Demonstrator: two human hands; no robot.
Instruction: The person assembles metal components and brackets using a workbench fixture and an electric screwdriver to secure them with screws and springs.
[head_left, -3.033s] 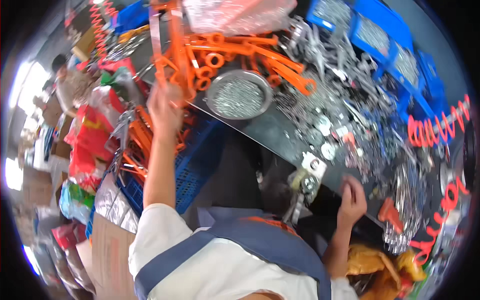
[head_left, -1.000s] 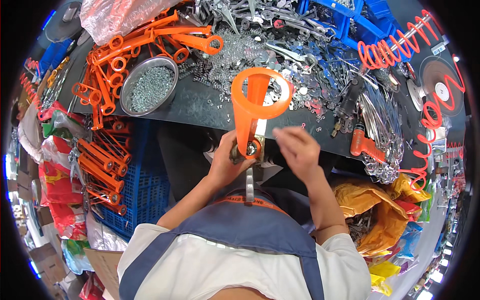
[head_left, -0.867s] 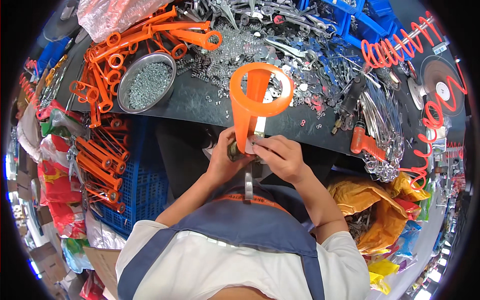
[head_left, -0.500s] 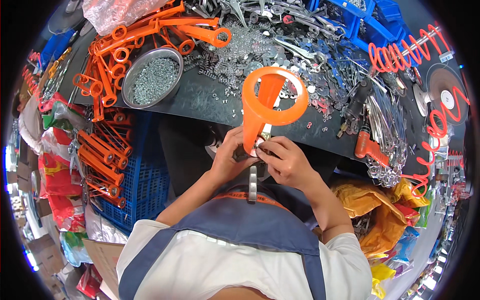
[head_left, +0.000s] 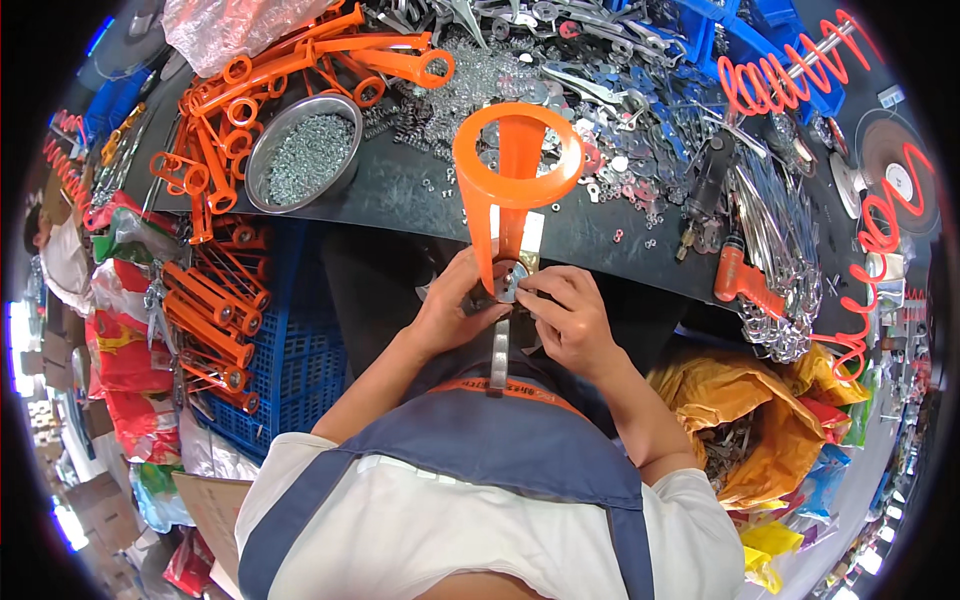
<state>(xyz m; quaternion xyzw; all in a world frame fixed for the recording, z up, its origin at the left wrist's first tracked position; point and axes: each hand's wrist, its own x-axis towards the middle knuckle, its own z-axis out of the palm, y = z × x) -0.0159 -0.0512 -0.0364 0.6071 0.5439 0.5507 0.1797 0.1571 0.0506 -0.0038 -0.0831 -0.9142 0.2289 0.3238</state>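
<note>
Centrally, you have one orange ring-ended part (head_left: pixel 520 150) upright between your hands, just off the near edge of the bench (head_left: pixel 400 190), its large ring uppermost. At its narrow lower end sits a small metal plate (head_left: pixel 511 282). Your left hand (head_left: pixel 450 305) curls round that end from the left; your right hand (head_left: pixel 575 320) appears to pinch the plate's right edge between thumb and fingertips. The step in hand is judged to be a fitting of plate to part; the next move would call for a steady left hold and careful alignment by the right fingertips. Whether anything beneath supports the part, you cannot tell. Outward, on the far left, note a metal bowl (head_left: pixel 338 182) of small fasteners beside similar orange parts (head_left: pixel 260 80); farther right, loose springs (head_left: pixel 450 90); at right, an orange-bodied tool (head_left: pixel 752 285).
</note>
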